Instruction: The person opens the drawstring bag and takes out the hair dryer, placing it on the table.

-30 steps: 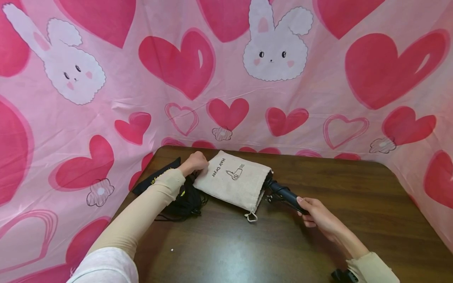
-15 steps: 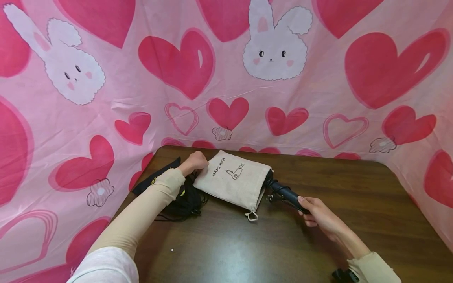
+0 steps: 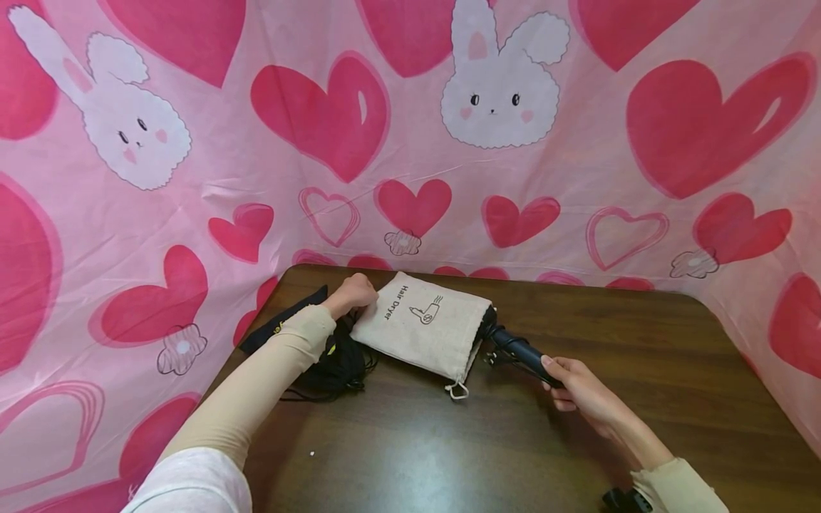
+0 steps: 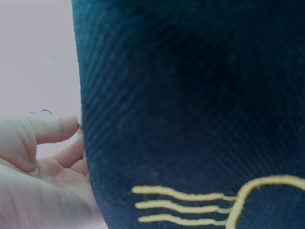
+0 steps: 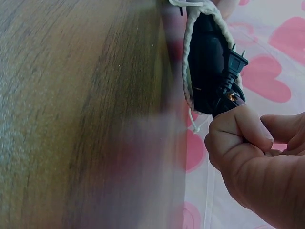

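A cream drawstring bag (image 3: 442, 331) printed "Hair Dryer" lies tilted on the table, its mouth facing right. At its far left corner my left hand (image 3: 354, 293) pinches the cloth between thumb and fingers. My right hand (image 3: 580, 390) grips the dark handle of a hair dryer (image 3: 518, 350), with the cord wound round it. The dryer's body is inside the bag, partly showing through the mouth in the right wrist view. There, the two-pin plug (image 5: 235, 61) hangs outside the opening. Dark fabric with yellow lines (image 4: 181, 205) covers most of the left wrist view.
Behind and under my left forearm lie a flat black pouch (image 3: 256, 338) with yellow lettering and a bunched black bag with cords (image 3: 346, 369). The brown wooden table (image 3: 417, 449) meets a pink curtain with hearts (image 3: 410, 206) at the back. A tiny white speck (image 3: 312, 453) lies in front.
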Demonstrator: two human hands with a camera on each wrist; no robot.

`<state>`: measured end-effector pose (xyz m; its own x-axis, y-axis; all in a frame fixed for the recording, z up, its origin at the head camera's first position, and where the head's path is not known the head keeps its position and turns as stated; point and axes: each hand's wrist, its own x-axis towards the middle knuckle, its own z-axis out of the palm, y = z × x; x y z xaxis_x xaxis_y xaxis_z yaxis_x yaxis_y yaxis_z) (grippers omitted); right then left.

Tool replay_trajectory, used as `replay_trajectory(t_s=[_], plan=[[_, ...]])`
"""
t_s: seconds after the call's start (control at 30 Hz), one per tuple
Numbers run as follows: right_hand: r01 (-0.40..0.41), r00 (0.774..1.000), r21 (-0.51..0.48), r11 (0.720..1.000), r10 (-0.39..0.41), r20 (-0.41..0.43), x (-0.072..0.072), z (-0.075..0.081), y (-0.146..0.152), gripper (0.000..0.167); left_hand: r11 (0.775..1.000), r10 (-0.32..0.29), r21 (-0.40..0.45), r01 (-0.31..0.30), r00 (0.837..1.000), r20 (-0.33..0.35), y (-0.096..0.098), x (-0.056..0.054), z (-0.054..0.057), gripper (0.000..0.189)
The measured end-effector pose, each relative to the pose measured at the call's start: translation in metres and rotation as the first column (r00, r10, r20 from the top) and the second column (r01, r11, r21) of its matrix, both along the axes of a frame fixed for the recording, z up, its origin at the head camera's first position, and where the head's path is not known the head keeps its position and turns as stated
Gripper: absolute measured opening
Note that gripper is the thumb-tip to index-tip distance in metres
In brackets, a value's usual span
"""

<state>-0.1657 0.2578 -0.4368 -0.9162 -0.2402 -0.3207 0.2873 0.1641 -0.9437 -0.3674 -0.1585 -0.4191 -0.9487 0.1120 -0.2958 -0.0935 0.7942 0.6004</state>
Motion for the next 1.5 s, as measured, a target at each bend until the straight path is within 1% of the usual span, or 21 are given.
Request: replay_trajectory(t_s=[0.43,0.83,1.13,1.5], plan=[[0.006,1.000,0.003,1.000,-0.006,0.005,0.0006,0.0021,0.0018,0.045,1.000,0.002,-0.008,-0.003,1.000,-0.009,0.0002,0.0018,0.0019,0.039],[0.021,1.000,-0.008,1.000,-0.021,0.009,0.0023,0.0014,0.0027,0.046,1.000,0.004,-0.011,-0.004,1.000,0.006,0.0013,0.0033,0.0044,0.039],[0.032,0.999,-0.004,0.999,-0.032,0.008,0.0039,0.0023,0.0035,0.047,1.000,-0.006,-0.014,0.006,1.000,0.007,0.0012,0.0077,0.0057,0.040],[0.046,0.999,-0.004,0.999,-0.046,0.002,0.0046,0.0051,0.0050,0.048,1.000,-0.010,-0.019,0.010,1.000,0.006,0.0001,0.0066,0.0059,0.039]])
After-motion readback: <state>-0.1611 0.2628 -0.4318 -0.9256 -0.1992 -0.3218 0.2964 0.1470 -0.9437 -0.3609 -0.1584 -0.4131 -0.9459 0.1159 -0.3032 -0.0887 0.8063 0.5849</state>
